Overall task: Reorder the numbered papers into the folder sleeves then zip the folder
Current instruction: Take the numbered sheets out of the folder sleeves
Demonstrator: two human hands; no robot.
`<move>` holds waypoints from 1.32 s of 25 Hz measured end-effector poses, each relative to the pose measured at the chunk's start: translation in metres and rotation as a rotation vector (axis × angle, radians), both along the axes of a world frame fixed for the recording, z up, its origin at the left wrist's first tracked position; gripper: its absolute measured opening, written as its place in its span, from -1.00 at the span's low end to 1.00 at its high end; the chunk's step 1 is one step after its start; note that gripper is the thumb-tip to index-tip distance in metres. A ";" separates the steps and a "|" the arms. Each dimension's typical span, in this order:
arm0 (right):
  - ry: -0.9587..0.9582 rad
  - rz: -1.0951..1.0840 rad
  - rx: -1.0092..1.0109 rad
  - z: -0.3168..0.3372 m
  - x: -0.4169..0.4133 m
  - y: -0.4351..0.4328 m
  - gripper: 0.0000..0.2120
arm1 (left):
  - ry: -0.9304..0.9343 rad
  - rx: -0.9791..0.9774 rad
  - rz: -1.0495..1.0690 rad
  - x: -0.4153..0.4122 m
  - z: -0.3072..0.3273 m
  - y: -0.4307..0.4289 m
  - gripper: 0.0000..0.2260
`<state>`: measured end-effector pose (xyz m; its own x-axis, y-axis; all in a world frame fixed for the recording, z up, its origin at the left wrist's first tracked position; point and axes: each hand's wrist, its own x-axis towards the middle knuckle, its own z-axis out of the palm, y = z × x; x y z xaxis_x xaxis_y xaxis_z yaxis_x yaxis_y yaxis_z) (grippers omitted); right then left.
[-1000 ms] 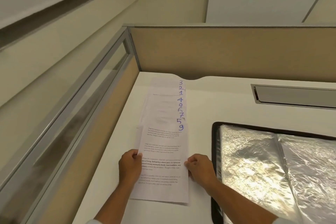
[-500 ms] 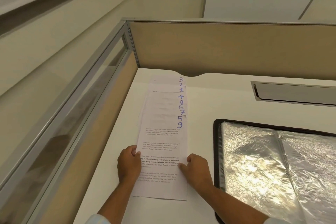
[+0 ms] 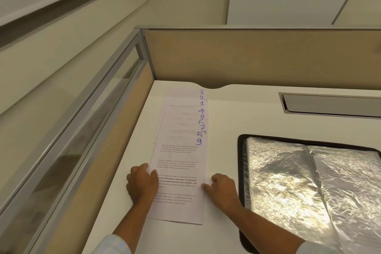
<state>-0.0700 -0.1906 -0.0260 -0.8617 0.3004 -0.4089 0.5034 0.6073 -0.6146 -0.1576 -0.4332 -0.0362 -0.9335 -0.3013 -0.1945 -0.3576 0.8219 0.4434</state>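
Fingers (image 3: pixel 144 168) of the left hand (image 3: pixel 142 183) are curled, knuckles up, over the left edge of the nearest sheet (image 3: pixel 179 210). The right hand (image 3: pixel 221 188) is curled too, with its thumb tip on the same sheet's right edge. Whether either hand grips the edge or only rests on it cannot be told.

Between the hands lies a fanned stack of numbered papers (image 3: pixel 183 128) on a white desk (image 3: pixel 237 113). It sits toward the desk's left side. Its long axis runs straight away from the person, toward a beige partition (image 3: pixel 257 55) at the back. The sheets are staggered, each a little farther away than the one above it, so a handwritten blue numeral shows at each top right corner. From far to near the numerals read 3, 2, 1, 4, one that looks like 0, then 6, 7, 5 and 9. The printed text faces the person, with the tops of the pages at the far end. The sheet marked 9 is on top and nearest.

Just right of the right hand, a black-edged folder (image 3: pixel 240 161) lies open and flat. Its crinkled, shiny clear sleeves (image 3: pixel 278 181) face up, and a centre crease runs away from the person. The folder extends past the right edge of the view.

A metal cable slot (image 3: pixel 329 103) is set into the desk behind the folder. A glass side panel (image 3: pixel 92 119) borders the desk on the left. Light checked cuffs (image 3: pixel 115 245) show at both wrists.
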 end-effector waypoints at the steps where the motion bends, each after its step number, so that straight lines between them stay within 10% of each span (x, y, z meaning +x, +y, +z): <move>1: 0.010 0.010 -0.011 0.000 0.002 0.003 -0.72 | 0.005 -0.036 -0.020 0.003 0.002 0.004 -0.57; 15: 0.272 0.170 0.287 0.010 0.052 0.104 -0.27 | 0.135 -0.014 -0.456 0.048 0.030 0.145 -0.40; 33: 0.058 0.002 0.519 -0.002 0.177 0.438 -0.30 | 0.107 -0.111 -1.047 0.140 0.012 0.448 -0.42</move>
<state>0.1074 0.2471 -0.0280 -0.8795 0.4489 -0.1582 0.4757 0.8405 -0.2593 -0.0175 0.0150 -0.0238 -0.7487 0.6526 -0.1167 0.5893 0.7357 0.3338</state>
